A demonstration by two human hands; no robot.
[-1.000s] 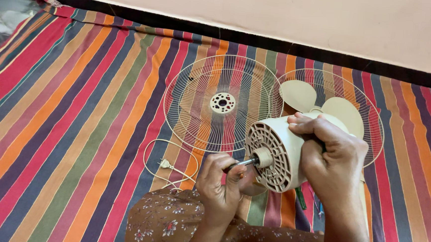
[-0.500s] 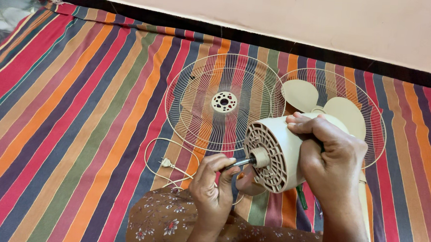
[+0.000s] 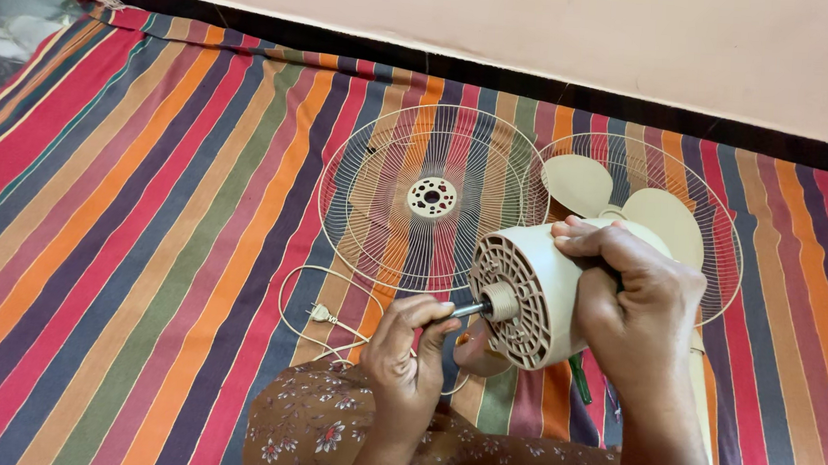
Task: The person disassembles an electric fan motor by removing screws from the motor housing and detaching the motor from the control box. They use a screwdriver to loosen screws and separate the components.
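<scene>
My right hand (image 3: 635, 303) grips the top of a cream fan motor housing (image 3: 533, 292), holding it tilted with its round grilled end facing left. My left hand (image 3: 406, 357) pinches the metal shaft (image 3: 468, 310) that sticks out of the hub at the middle of that end. Only the shaft's short shiny end shows between my fingers and the hub.
A wire fan guard (image 3: 430, 200) lies flat on the striped mat (image 3: 146, 226). Behind the housing, a second guard (image 3: 712, 222) holds cream fan blades (image 3: 575, 183). A white cord with plug (image 3: 318, 315) loops near my knee. A pink wall (image 3: 541, 30) borders the mat.
My left hand has loosened from a fist around the shaft to a fingertip pinch and dropped slightly. The housing and right hand have barely moved.
</scene>
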